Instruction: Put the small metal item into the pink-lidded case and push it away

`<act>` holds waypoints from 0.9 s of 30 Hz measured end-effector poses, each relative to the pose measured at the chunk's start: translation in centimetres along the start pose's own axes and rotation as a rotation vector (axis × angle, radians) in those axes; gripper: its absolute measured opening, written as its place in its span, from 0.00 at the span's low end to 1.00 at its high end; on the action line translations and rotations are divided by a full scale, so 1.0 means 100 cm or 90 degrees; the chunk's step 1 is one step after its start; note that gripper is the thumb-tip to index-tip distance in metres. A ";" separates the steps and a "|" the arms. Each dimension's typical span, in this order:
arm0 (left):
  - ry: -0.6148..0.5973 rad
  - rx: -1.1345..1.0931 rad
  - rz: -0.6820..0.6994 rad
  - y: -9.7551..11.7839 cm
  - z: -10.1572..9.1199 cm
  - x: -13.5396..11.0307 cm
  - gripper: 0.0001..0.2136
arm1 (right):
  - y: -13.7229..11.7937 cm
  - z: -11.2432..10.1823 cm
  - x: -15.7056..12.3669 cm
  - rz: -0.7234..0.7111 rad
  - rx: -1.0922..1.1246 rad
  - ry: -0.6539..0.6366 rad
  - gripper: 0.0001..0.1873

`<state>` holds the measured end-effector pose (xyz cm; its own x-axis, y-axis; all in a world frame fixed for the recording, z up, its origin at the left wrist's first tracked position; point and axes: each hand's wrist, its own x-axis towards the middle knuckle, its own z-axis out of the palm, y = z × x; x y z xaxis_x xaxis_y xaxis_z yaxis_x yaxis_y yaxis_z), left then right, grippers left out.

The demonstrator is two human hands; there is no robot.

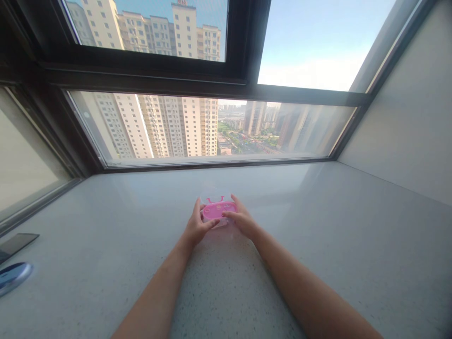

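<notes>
Pink container [218, 210] between both hands, left hand [196, 227] gripping its left end, right hand [241, 220] pinching its right end

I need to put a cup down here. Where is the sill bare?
Bare: the wide stretch right of the right hand toward the wall, and the strip between the pink toy and the window. Crowded only at far left, by the phone and blue disc.
</notes>
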<state>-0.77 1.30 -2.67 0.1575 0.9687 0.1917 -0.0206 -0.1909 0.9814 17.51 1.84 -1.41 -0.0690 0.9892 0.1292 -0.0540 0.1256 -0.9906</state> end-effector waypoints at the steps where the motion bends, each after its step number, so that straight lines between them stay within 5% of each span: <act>1: -0.001 0.009 0.000 0.000 0.000 0.000 0.52 | 0.000 0.000 -0.001 -0.001 0.002 0.000 0.47; 8: -0.013 0.023 -0.004 0.006 0.002 -0.002 0.53 | 0.000 0.001 -0.003 0.046 0.118 0.035 0.34; 14: -0.015 0.034 0.027 0.008 0.003 -0.003 0.51 | 0.000 0.005 -0.004 0.063 0.105 0.094 0.35; 27: -0.029 0.055 0.038 0.012 0.006 -0.005 0.48 | 0.008 -0.001 0.003 0.046 0.161 0.036 0.29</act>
<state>-0.24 0.47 -1.57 0.2039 0.9473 0.2471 0.0543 -0.2629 0.9633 17.51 2.23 -2.15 -0.0262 0.9985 0.0490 -0.2992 0.0389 -0.9534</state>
